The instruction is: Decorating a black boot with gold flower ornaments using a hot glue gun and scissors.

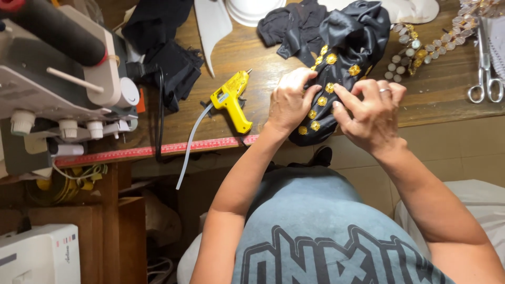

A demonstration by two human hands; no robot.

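A black satin piece dotted with several gold round ornaments lies over the front edge of the wooden table. My left hand grips its left side, fingers curled over the fabric. My right hand, a ring on one finger, presses on the fabric from the right, with its fingertips at a gold ornament. Both hands touch the satin piece near its lower end.
A yellow glue gun with a glue stick lies left of my hands. A sewing machine stands at far left. Scissors and a jewelled trim lie at right. Black cloth and white pieces lie behind. A red ruler lines the table edge.
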